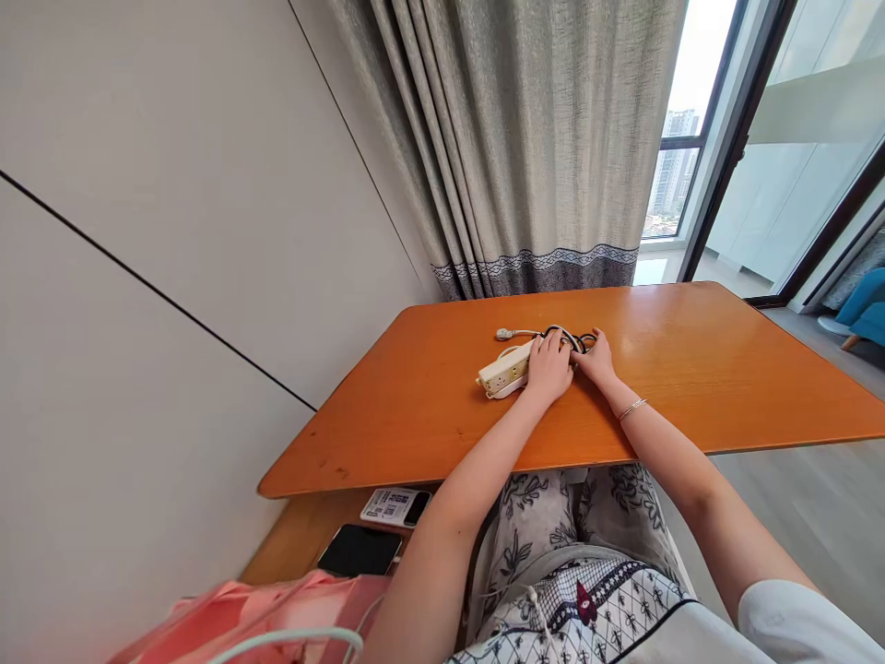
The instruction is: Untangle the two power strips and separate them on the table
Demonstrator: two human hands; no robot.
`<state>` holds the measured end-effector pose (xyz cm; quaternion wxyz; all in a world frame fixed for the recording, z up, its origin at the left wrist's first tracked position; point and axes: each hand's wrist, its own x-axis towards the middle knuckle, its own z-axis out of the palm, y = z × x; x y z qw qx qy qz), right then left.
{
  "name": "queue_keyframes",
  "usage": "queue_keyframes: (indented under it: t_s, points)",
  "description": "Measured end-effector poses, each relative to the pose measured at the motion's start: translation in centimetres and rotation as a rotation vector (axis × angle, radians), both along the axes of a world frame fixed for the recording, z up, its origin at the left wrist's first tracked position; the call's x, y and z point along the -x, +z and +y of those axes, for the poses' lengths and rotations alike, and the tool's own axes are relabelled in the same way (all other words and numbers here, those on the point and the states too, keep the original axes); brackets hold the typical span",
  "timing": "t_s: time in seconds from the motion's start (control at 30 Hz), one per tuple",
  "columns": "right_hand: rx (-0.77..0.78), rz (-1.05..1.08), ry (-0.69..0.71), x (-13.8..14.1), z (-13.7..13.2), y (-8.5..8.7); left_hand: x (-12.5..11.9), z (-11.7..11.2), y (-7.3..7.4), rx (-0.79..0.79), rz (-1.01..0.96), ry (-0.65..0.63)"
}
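A cream power strip (502, 372) lies near the middle of an orange wooden table (691, 369). My left hand (548, 367) rests on top of its right end, fingers curved down over it. A bundle of black and white cable (575, 336) lies just behind the strip, with a grey plug (504, 334) sticking out to the left. My right hand (595, 358) is pressed against the cable bundle, fingers closed on it. A thin bracelet (631, 409) circles my right wrist.
A grey curtain (525, 138) hangs behind the table, a window (681, 157) to its right. On a lower bench at the left lie a dark phone (359, 551), a small device (395, 506) and pink cloth (263, 609). A blue chair (861, 309) stands far right.
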<state>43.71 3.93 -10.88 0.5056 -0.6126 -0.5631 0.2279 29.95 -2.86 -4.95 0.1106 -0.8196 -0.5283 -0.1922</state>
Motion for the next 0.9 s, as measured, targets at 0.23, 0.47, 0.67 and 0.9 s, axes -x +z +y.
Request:
queue_keyframes:
  t_s: [0.23, 0.47, 0.67, 0.9]
  points:
    - [-0.064, 0.109, 0.015, 0.1, 0.0, 0.4, 2.2, 1.5, -2.1, -0.080, -0.122, -0.030]
    - [-0.102, 0.333, 0.133, 0.2, -0.3, 0.8, 2.8, 1.2, -2.5, -0.110, -0.207, -0.073]
    - [-0.106, 0.384, 0.204, 0.2, -0.7, 1.3, 2.7, 1.4, -2.8, -0.112, -0.257, -0.063]
    - [-0.068, 0.512, 0.300, 0.4, -1.5, 1.9, 2.8, 1.4, -3.0, -0.112, -0.299, -0.033]
